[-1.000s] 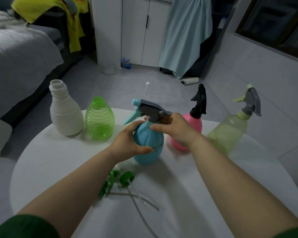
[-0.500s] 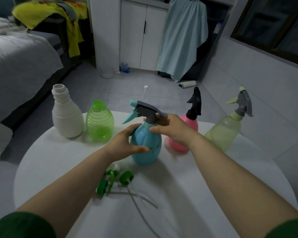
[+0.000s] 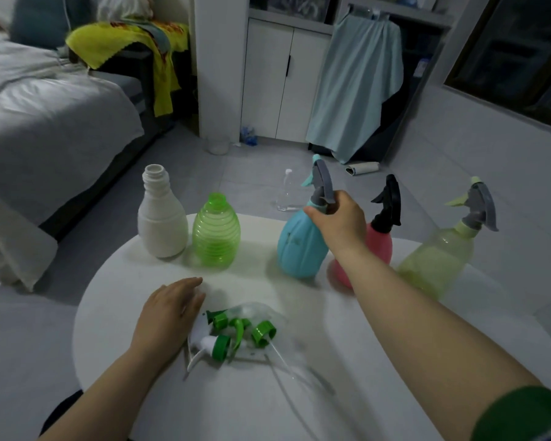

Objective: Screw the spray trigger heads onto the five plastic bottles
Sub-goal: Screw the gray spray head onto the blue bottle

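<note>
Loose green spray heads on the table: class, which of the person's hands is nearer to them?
Left. The left hand lies beside the loose green spray heads; the right hand is farther off, gripping the blue bottle at its neck.

A round white bench (image 3: 347, 393) stands on a grey tiled floor (image 3: 185, 173). On the floor beyond the bench's far edge:
- a small clear bottle (image 3: 285, 194), upright
- a grey roll (image 3: 362, 168), lying on its side
- a clear container (image 3: 217, 144), near the white cabinet (image 3: 280, 81)

A pale blue cloth (image 3: 357, 84) hangs beside the cabinet. A bed (image 3: 45, 122) is at far left, with a yellow cloth (image 3: 115, 39) behind it.
</note>
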Available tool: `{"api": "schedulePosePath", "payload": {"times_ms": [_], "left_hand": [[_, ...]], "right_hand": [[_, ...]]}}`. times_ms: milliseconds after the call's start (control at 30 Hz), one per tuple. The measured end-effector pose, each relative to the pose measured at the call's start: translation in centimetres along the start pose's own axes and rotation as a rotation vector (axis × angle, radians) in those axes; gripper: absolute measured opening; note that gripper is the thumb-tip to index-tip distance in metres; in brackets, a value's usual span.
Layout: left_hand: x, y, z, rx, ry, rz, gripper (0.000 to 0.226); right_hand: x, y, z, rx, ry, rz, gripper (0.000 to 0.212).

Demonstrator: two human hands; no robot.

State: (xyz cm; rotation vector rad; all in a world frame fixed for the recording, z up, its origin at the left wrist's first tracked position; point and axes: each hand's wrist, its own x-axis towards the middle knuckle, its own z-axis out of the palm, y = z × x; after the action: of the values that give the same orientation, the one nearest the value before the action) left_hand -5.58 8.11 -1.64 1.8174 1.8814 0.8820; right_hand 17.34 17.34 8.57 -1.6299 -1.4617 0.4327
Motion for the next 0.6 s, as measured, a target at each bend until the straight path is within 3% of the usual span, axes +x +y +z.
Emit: {"api": "schedulePosePath", "payload": {"times_ms": [600], "left_hand": [[0.2,-0.5,0.3,0.014,0.039,-0.004,0.022]], "right_hand": [[-0.4,1.3,1.5,-0.076,-0.029,-0.015,0.035]]}}
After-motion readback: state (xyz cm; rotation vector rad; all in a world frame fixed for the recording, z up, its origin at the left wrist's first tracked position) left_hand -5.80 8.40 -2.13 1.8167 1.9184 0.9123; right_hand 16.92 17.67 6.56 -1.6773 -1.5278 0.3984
